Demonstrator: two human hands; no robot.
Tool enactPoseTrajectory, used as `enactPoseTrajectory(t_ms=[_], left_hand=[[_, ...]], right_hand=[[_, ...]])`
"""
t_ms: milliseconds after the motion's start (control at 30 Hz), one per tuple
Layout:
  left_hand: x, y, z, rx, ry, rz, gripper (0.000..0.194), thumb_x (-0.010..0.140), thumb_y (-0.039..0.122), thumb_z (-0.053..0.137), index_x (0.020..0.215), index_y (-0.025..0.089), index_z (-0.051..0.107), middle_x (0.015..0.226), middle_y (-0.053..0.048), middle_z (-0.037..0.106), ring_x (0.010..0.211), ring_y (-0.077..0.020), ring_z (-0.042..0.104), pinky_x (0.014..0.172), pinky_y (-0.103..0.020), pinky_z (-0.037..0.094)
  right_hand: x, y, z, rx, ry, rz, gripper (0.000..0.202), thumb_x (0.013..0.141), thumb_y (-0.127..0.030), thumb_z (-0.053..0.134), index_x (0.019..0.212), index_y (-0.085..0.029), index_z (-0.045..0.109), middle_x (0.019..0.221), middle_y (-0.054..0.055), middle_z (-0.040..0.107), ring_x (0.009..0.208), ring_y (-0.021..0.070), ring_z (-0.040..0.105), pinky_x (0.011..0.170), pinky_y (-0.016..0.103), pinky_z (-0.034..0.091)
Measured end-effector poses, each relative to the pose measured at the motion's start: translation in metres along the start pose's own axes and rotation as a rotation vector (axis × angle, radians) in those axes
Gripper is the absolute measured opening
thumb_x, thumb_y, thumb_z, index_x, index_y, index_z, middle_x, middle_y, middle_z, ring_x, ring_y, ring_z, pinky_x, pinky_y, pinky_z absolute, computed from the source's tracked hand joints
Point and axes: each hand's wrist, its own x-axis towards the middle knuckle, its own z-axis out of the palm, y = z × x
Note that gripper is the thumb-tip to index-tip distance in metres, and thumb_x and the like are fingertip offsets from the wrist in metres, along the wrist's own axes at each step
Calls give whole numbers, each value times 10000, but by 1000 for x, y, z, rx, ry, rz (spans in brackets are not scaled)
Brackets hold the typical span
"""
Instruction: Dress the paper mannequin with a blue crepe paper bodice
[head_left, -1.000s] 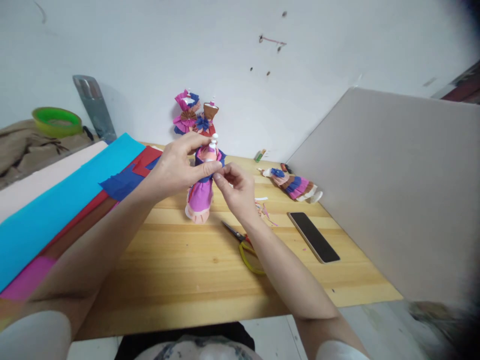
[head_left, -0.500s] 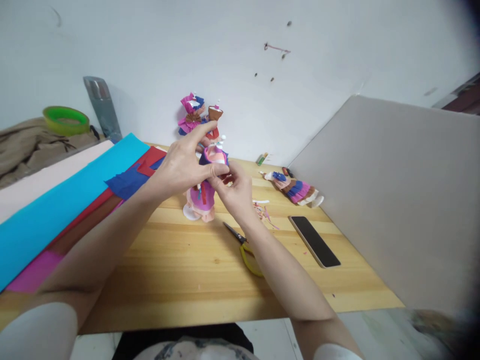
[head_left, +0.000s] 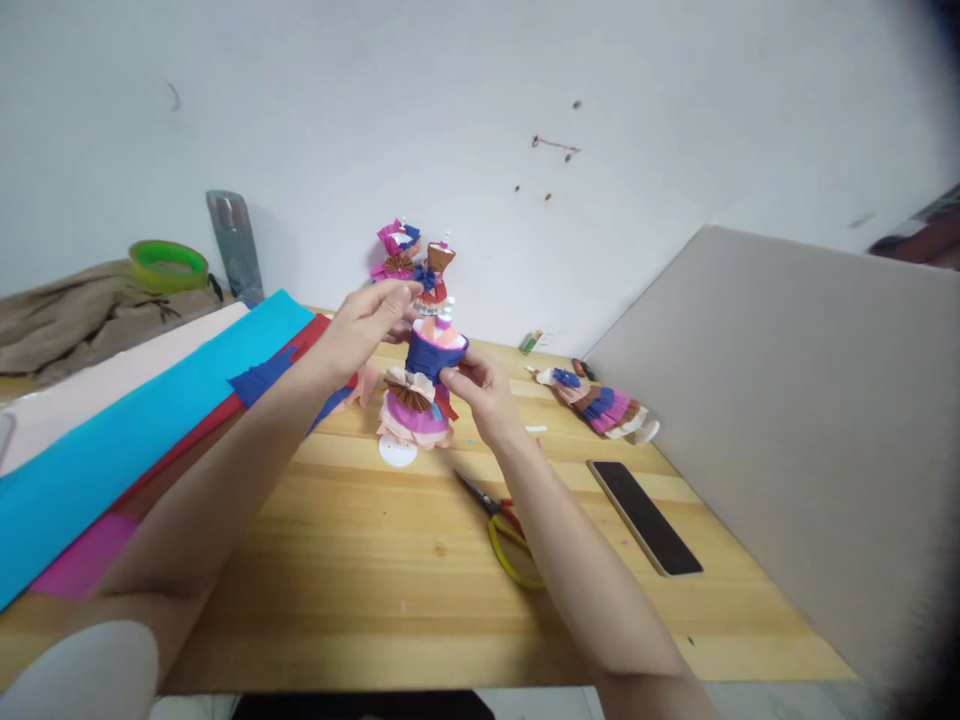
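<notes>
Four dressed mannequins, two hands, one pair of scissors, one phone, and, upper left, one bottle, one tape roll

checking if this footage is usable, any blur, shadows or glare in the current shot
In the head view, the far right edge darkens and smears; in the head view, light looks soft, with a faint shadow on the wall beside the bottle; in the head view, the phone shows no strong glare, and the nearest dressed figure is readable, though fine folds look soft.
</notes>
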Motion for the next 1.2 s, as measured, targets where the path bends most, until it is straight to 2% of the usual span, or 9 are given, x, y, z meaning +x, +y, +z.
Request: enactPoseTrajectory(t_ms=[100, 267, 367, 467, 600, 700, 800, 967, 1200], left_hand=[[-1, -1, 2, -113, -55, -71, 630, 806, 684, 581, 1118, 147, 683, 994, -125, 733, 918, -243, 683, 779, -341, 539], [-2, -3, 3, -189, -74, -100, 599, 773, 652, 655, 1088, 145, 707, 1005, -126, 735, 951, -249, 671, 817, -356, 528], [-1, -3, 1, -171, -85, -103, 569, 780, 632, 659, 1070, 146, 721, 1012, -120, 735, 908, -231, 678, 786, -342, 534], [0, 0, -4, -140, -138, -68, 473, 789, 528, 697, 1085, 161, 719, 1059, -103, 735, 916, -215, 683, 811, -341, 539], [3, 1, -15, -65, -167, 37, 297, 771, 336, 728, 1019, 171, 724, 1109, -88, 729, 1011, -220, 677, 916, -378, 525], [4, -2, -20, 6, -167, 138, 147, 801, 275, 685, 889, 163, 720, 1180, -106, 699, 1103, -235, 651, 984, -413, 492], [5, -6, -21, 34, -189, 241, 97, 823, 262, 665, 847, 176, 704, 1295, -102, 636, 1200, -246, 601, 998, -423, 485], [6, -10, -18, 125, -212, 340, 79, 848, 228, 632, 869, 192, 700, 1308, -89, 617, 1233, -238, 571, 1004, -414, 481], [6, -10, -16, 177, -205, 381, 88, 870, 220, 600, 810, 177, 649, 1315, -95, 607, 1230, -241, 567, 1013, -422, 475]], right_hand=[[-3, 0, -2, 2, 23, -2, 356, 707, -529, 754, 896, -232, 701, 853, 29, 698, 812, 214, 636, 790, 374, 515], [-7, 0, -4, -7, 75, -17, 401, 724, -521, 746, 1004, -242, 677, 936, 45, 709, 888, 228, 645, 815, 393, 519], [-9, -4, -3, -45, 131, -91, 494, 734, -508, 740, 1138, -252, 619, 1071, 74, 694, 980, 240, 642, 807, 389, 525], [-10, -14, 0, -136, 189, -199, 512, 761, -453, 726, 1208, -272, 555, 1190, 89, 652, 1032, 238, 633, 808, 386, 522], [-11, -33, 2, -353, 242, -384, 325, 813, -346, 682, 1112, -272, 579, 1205, 81, 620, 1081, 239, 610, 852, 402, 514], [-11, -45, 4, -536, 239, -545, 177, 840, -283, 652, 1009, -253, 609, 1209, 92, 598, 1147, 262, 579, 946, 462, 483], [-8, -52, 8, -658, 206, -643, 143, 848, -257, 642, 986, -236, 611, 1223, 115, 571, 1179, 281, 564, 974, 495, 468], [-1, -53, 17, -757, 182, -688, 109, 821, -228, 663, 913, -211, 607, 1252, 145, 545, 1189, 301, 545, 904, 471, 503], [3, -51, 21, -818, 263, -642, 32, 823, -202, 641, 826, -210, 610, 1250, 142, 555, 1197, 312, 529, 938, 521, 470]])
